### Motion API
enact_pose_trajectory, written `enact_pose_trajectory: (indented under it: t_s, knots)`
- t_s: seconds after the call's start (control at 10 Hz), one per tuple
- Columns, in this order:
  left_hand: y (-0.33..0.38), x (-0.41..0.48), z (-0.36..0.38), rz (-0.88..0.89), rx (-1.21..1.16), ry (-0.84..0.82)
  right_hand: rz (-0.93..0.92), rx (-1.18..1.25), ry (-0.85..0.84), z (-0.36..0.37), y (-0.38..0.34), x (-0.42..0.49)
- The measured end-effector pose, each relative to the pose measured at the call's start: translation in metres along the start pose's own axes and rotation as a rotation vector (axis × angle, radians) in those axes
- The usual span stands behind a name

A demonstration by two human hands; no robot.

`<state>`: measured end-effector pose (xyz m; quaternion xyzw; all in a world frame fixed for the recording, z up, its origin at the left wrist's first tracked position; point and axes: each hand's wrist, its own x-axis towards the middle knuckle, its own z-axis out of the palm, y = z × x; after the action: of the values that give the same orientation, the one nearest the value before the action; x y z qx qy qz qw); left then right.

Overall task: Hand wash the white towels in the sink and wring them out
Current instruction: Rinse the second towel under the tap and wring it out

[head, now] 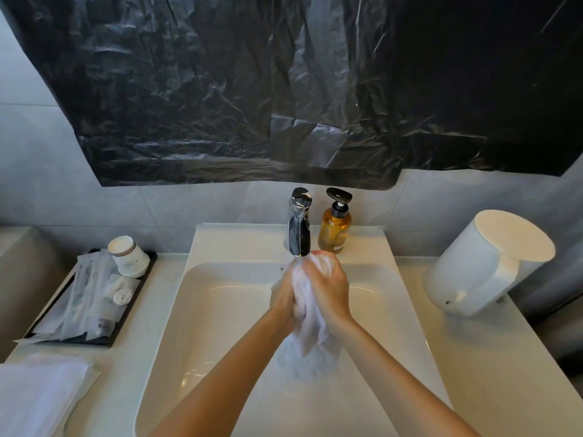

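A wet white towel (pixel 310 326) is bunched between both hands over the white sink (pixel 220 310), just below the chrome tap (pixel 299 228). My left hand (pixel 284 298) grips its left side, fingers curled into the cloth. My right hand (pixel 328 288) wraps round the upper part, close under the spout. The towel's lower end hangs down towards the basin, where water splashes. A stack of folded white towels (pixel 41 395) lies on the counter at the lower left.
An amber soap pump bottle (pixel 335 228) stands right of the tap. A black tray (pixel 91 298) with paper cups and wrapped sachets sits on the left counter. A white round dispenser (pixel 485 263) hangs at the right. Black plastic sheeting (pixel 284 89) covers the wall above.
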<state>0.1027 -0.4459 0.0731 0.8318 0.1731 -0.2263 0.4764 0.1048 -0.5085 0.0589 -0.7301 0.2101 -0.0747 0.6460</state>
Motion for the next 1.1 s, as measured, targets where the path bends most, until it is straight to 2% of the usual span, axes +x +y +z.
enact_pose_trajectory:
  t_s: [0.1, 0.2, 0.3, 0.4, 0.5, 0.6, 0.7, 0.8, 0.9, 1.0, 1.1]
  knots:
    - [-0.018, 0.03, -0.004, 0.101, -0.322, -0.124, 0.041, -0.121, 0.072, 0.006, 0.003, 0.004]
    - [-0.023, 0.05, -0.006, 0.049, -0.416, 0.046, 0.008, -0.166, 0.093, 0.007, 0.004, 0.008]
    - [-0.021, 0.05, -0.013, 0.087, -0.149, 0.111, -0.111, -0.311, 0.024, 0.0, 0.006, 0.015]
    - [-0.023, 0.046, -0.027, 0.27, 0.359, 0.204, -0.23, -0.605, -0.116, -0.013, 0.002, 0.022]
    - [-0.024, 0.04, -0.034, 0.43, 0.603, 0.184, -0.335, -0.867, -0.238, -0.023, 0.004, 0.026]
    - [-0.027, 0.044, -0.042, 0.407, 0.373, 0.117, -0.246, -0.673, -0.2, -0.026, 0.004, 0.025]
    - [-0.024, 0.048, -0.043, 0.253, -0.178, 0.039, -0.1, -0.297, -0.104, -0.026, 0.003, 0.03]
    - [-0.029, 0.051, -0.056, 0.111, -0.313, -0.172, -0.027, -0.28, -0.086, -0.032, 0.007, 0.034]
    - [-0.038, 0.051, -0.081, 0.205, -0.176, -0.346, 0.044, -0.355, -0.075, -0.045, 0.014, 0.037]
    - [-0.045, 0.049, -0.101, 0.43, 0.432, -0.292, 0.051, -0.502, -0.155, -0.056, 0.019, 0.037]
    - [-0.053, 0.043, -0.102, 0.625, 0.81, -0.221, 0.014, -0.648, -0.265, -0.06, 0.015, 0.031]
